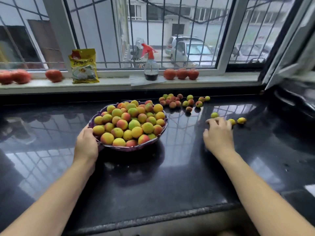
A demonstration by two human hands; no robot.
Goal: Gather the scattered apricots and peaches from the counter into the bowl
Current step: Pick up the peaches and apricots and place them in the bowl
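A purple bowl heaped with yellow, green and red apricots and peaches stands on the black counter. My left hand grips its near-left rim. My right hand lies palm down on the counter, fingers curled over a small fruit that is mostly hidden. Loose yellow-green fruit lie just beyond it: one above the fingers, two more to the right. A cluster of several small reddish and green fruit sits at the back of the counter, right of the bowl.
On the pale windowsill stand a yellow food packet, a spray bottle and several red tomatoes, with more tomatoes at the left. A dark sink edge is at far right. The counter's front edge runs below my arms.
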